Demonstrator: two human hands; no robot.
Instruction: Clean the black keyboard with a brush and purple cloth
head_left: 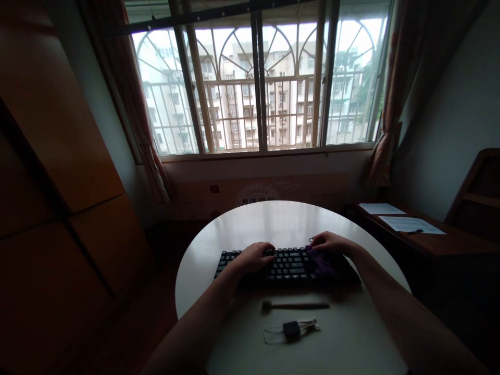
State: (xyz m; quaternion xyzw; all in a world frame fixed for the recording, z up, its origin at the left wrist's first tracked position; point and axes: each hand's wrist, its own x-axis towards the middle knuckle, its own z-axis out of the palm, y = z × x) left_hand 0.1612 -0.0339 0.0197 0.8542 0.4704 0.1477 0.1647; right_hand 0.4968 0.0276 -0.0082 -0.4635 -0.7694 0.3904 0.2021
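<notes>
A black keyboard (289, 265) lies across the round white table (219, 229). My left hand (254, 257) rests on its left part, fingers curled over the keys and back edge. At the keyboard's right part, my right hand (327, 242) is closed on a purple cloth (322, 262), which drapes down over the keys. Near the right fingertips a small dark loop (311, 239) shows; what it belongs to is unclear. In front of the keyboard lies a thin-handled brush (299, 305) with a dark head. Closer to me is a wire tool (273, 331) with a dark square piece (291, 330) on it.
Papers (410, 225) and a dark pen (414, 232) lie on a wooden surface (453, 245) at the right. A wooden cabinet (58, 156) stands on the left. Beyond the table is a barred window (258, 94) with curtains on both sides.
</notes>
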